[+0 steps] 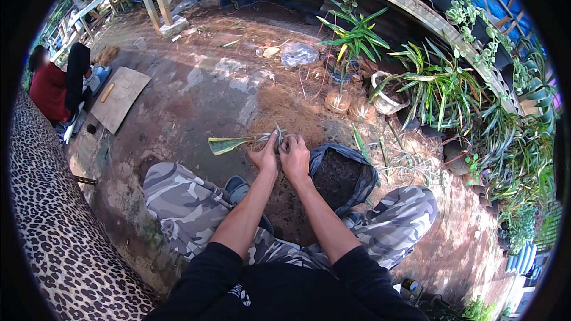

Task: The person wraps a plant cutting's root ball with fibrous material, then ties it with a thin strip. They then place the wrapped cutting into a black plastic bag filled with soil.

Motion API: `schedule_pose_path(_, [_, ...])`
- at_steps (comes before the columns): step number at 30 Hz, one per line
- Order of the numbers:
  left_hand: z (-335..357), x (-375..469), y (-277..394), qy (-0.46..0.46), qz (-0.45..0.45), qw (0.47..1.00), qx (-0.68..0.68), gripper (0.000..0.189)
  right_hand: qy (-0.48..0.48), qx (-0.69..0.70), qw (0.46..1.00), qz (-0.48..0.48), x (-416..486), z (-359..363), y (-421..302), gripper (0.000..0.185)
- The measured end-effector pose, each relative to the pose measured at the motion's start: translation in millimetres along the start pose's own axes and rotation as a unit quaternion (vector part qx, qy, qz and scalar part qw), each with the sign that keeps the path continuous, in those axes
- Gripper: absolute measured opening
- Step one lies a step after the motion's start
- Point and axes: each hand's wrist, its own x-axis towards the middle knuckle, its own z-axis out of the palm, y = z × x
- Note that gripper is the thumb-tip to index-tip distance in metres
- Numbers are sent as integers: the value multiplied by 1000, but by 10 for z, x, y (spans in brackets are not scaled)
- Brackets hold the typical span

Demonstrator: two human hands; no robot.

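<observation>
My left hand [266, 154] is closed around the base of a variegated leaf cutting [226, 145], whose broad yellow-edged blade points left. Brown fibre clings around that base, partly hidden by my fingers. Close against it, my right hand [294, 154] pinches a thin pale green strip [279, 131] between thumb and fingertips. Beneath and beyond both hands spreads a loose heap of brown coconut fibre [290, 109]. Just right of my right hand, a black plastic bag [370, 178] stands with its mouth wide, holding dark soil [337, 170].
Two fibre-wrapped root balls [337, 100] [361, 109] sit beside a white pot [387, 93] and potted variegated plants [439, 82]. Cut leaves [360, 142] lie past the bag. A person [53, 82] sits far left near a board [121, 96] bearing a wooden-looking piece [107, 92]. Leopard-print fabric [58, 214] borders the left.
</observation>
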Motion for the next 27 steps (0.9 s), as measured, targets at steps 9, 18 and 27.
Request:
schedule_pose_path(9, [78, -46, 165, 13, -17, 1000, -17, 84, -90, -27, 992, -89, 42, -87, 36, 19])
schedule_pose_path(18, [91, -22, 194, 16, 18, 1000, -3, 83, -60, -163, 983, -57, 102, -34, -96, 18])
schedule_pose_path(27, [39, 38, 75, -13, 22, 999, -42, 87, -74, -89, 993, 29, 144, 35, -127, 16])
